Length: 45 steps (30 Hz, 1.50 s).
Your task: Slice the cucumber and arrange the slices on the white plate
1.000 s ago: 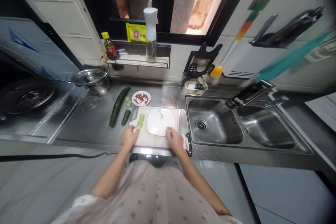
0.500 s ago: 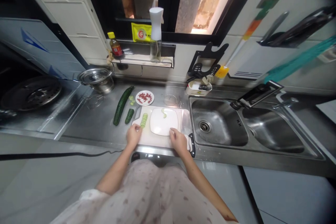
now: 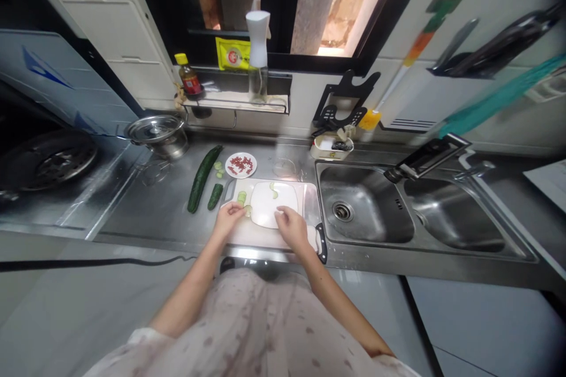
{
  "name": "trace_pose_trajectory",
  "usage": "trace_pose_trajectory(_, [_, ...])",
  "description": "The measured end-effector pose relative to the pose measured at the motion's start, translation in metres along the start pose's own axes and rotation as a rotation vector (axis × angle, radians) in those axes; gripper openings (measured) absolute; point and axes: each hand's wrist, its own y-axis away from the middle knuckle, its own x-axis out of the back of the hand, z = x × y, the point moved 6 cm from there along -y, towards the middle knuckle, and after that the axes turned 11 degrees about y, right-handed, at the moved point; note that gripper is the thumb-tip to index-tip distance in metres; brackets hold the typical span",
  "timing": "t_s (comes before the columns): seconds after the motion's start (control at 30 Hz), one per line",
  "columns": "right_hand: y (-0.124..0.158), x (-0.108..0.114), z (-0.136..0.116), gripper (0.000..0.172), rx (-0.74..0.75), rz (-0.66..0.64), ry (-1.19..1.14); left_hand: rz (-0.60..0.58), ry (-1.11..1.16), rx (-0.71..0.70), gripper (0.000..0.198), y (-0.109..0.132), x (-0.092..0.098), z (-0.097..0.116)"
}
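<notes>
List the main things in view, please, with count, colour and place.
Cutting board: one, pale, on counter
Square plate: one, white, on cutting board
Long cucumber: one, dark green, left of cutting board
Short cucumber piece: one, dark green, beside it
Cucumber slices: several, pale green, on counter, cutting board and square plate
Knife handle: one, black, cutting board's right edge
Round plate: one, white with red pieces, behind cutting board
Pot: one, silver, lidded, rear left
Pan: one, dark, far left
Small bottle: one, yellow-capped, on shelf
Spray bottle: one, white-topped, on shelf
Sink basins: two, silver, right
Faucet: one, black and silver, above basins
Left grip: one, bare, pinching a cucumber slice by the square plate
Right grip: one, bare, at square plate's right side
</notes>
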Motion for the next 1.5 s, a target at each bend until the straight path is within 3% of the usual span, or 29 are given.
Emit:
trace_pose_trajectory(0.3, [-0.019,0.012,-0.052,0.019,0.315,0.019,-0.211,-0.222,-0.001,-0.017,0.026,0.018,-0.043,0.045])
trace_pose_trajectory(0.5, [-0.024,0.006,-0.048,0.017,0.238,-0.027,-0.306,-0.184,0.021,0.001,0.028,0.02,-0.048,0.046])
trace_pose_trajectory(0.57, [-0.026,0.005,-0.043,0.017,0.18,-0.03,-0.369,-0.14,0.071,0.098,0.031,0.02,-0.045,0.039])
trace_pose_trajectory(0.63, [-0.028,0.006,-0.039,0.017,0.137,-0.029,-0.428,-0.142,0.177,0.291,0.034,0.025,-0.047,0.027])
trace_pose_trajectory(0.8, [-0.028,0.011,-0.038,0.016,0.121,-0.029,-0.51,-0.347,0.613,0.833,0.033,0.053,-0.071,0.013])
trace_pose_trajectory(0.93, [-0.023,0.014,-0.041,0.013,0.148,-0.047,-0.492,-0.402,0.793,0.967,0.021,0.061,-0.082,0.018])
trace_pose_trajectory(1.07, [-0.019,0.018,-0.044,0.012,0.191,-0.06,-0.438,-0.385,0.83,0.953,0.015,0.055,-0.083,0.021])
trace_pose_trajectory(1.5, [-0.018,0.024,-0.049,0.015,0.224,-0.117,-0.401,-0.35,0.392,0.524,0.056,0.035,-0.064,0.036])
